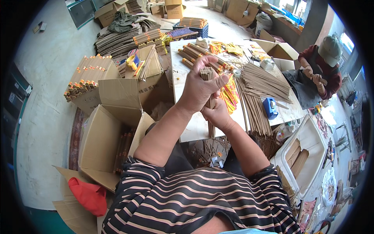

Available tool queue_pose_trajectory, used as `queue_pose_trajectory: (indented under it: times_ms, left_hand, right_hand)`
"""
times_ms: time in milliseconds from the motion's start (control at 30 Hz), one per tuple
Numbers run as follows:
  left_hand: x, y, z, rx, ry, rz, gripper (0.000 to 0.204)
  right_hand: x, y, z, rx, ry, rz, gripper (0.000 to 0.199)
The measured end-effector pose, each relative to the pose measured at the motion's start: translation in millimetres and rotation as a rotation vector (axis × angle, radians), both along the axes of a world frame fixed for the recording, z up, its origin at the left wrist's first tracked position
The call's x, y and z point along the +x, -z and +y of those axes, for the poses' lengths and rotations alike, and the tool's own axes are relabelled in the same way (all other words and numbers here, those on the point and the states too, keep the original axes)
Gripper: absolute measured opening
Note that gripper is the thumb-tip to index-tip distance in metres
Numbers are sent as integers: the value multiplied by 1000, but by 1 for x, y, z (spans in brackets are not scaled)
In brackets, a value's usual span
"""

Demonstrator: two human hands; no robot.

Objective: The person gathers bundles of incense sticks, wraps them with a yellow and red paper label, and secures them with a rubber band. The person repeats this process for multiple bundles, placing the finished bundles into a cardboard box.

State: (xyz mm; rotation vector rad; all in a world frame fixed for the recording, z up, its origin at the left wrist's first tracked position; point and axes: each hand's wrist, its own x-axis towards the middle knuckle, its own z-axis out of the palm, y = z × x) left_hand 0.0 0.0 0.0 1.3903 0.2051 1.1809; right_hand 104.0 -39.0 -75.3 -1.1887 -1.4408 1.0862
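Upright over the near edge of the white table point(187, 126), a bundle of brown incense sticks point(210, 102) is gripped in both my hands. My left hand point(198, 89) wraps the upper part, its thumb across the sticks just under their ends. Lower down, my right hand point(219, 114) closes round the same bundle. The lower ends of the sticks show below my hands. Loose incense sticks point(269, 84) lie fanned out to the right. Red and yellow paper labels point(230, 95) lie just behind my right hand, and wrapped bundles point(189, 55) lie beyond my left.
A blue tape dispenser point(269, 108) stands on the table's right side. Across the right corner a co-worker point(321, 70) handles sticks. Open cardboard boxes point(105, 144) stand at my left, near stacked bundles point(87, 76). A white tub point(311, 158) sits at right.
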Motion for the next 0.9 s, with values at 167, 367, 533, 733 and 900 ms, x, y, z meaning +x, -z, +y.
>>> queue_pose_trajectory:
  times_ms: [167,367,533,733,900]
  left_hand:
    - [-5,-11,-6,16,-13,46,42]
    - [-4,9,10,-129,51,90,28]
    - [-6,1,2,-51,65,88,27]
    - [-7,4,-2,-34,-3,171,27]
    - [-3,21,12,-79,13,171,28]
  right_hand:
    - [-6,-7,2,176,-4,88,10]
    - [-6,3,13,96,-14,133,15]
    - [-6,5,13,208,-46,120,19]
    - [-16,0,16,418,85,140,30]
    - [-7,24,27,117,30,139,30]
